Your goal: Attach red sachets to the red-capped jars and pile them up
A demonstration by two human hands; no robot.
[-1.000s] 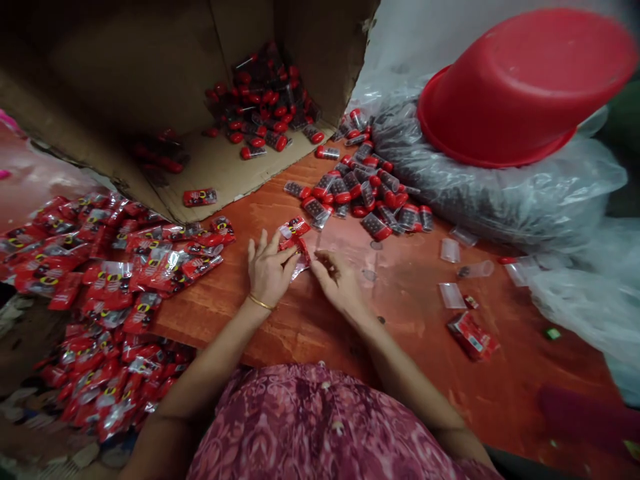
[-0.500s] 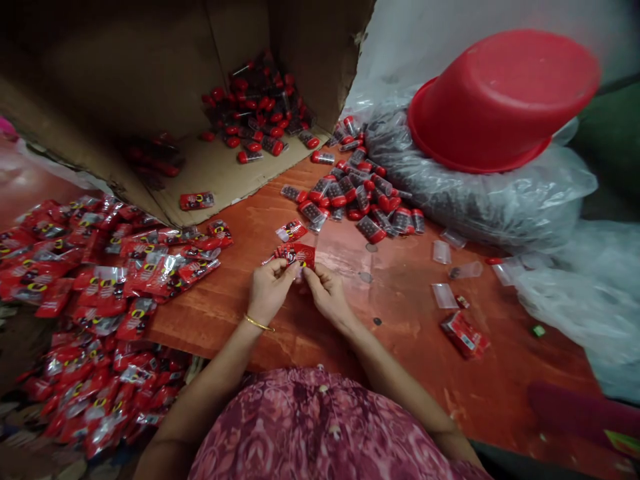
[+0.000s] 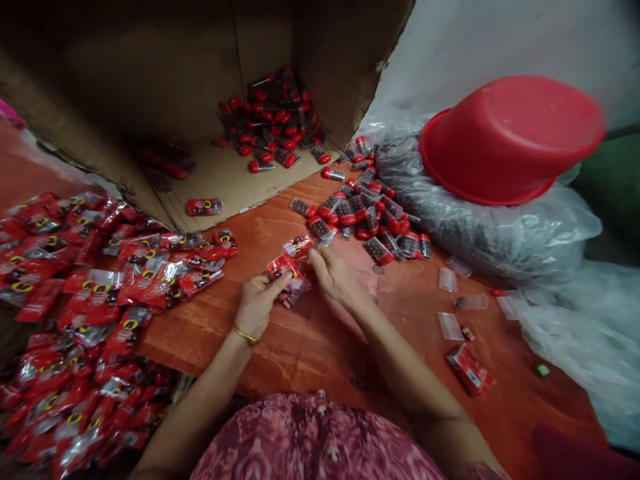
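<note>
My left hand (image 3: 256,301), with a gold bangle at the wrist, is closed on a small red plastic packet (image 3: 287,268) over the table. A clear flap shows at the packet's lower edge. My right hand (image 3: 336,275) is just right of the packet and apart from it, its fingers blurred and partly hidden. Just beyond the held packet, another red packet (image 3: 298,245) lies on the table. Past my right hand is a pile of clear tubes with red caps and dark contents (image 3: 346,211).
A cardboard box (image 3: 260,193) on its side holds more capped tubes. Filled red packets (image 3: 165,273) heap at the left. At right are a red tub (image 3: 515,140) on a plastic bag (image 3: 450,227), empty clear tubes (image 3: 450,327) and a red packet bundle (image 3: 470,370).
My right hand has come off the packet and moved slightly right and away from me. My left hand still holds the packet, now tilted. The view has shifted a little.
</note>
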